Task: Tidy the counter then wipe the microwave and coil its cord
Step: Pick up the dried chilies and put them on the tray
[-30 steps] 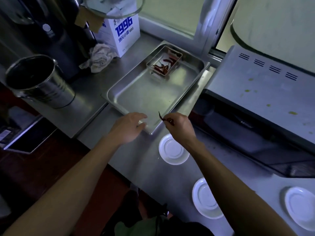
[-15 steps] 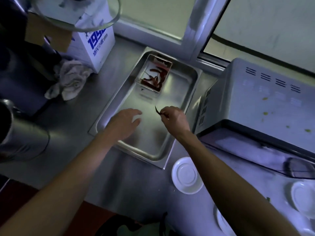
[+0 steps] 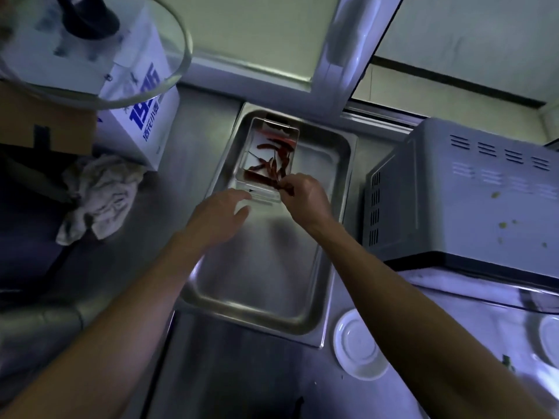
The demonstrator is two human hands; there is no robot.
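A white box [image 3: 142, 116] with blue writing stands at the back left. A glass lid [image 3: 169, 77] is up in the corner above it.

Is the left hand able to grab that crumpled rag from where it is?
Probably yes. The left hand is open above the steel tray, and only bare counter lies between it and the rag.

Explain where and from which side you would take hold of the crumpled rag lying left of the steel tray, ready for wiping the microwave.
Grip the crumpled rag at the raised bunch of folds near its middle, coming straight down from above. It lies heaped and loose on the counter, so fingers can probably close round a ridge. A white box and dark items crowd its far and left sides; the side facing the steel tray is freer.
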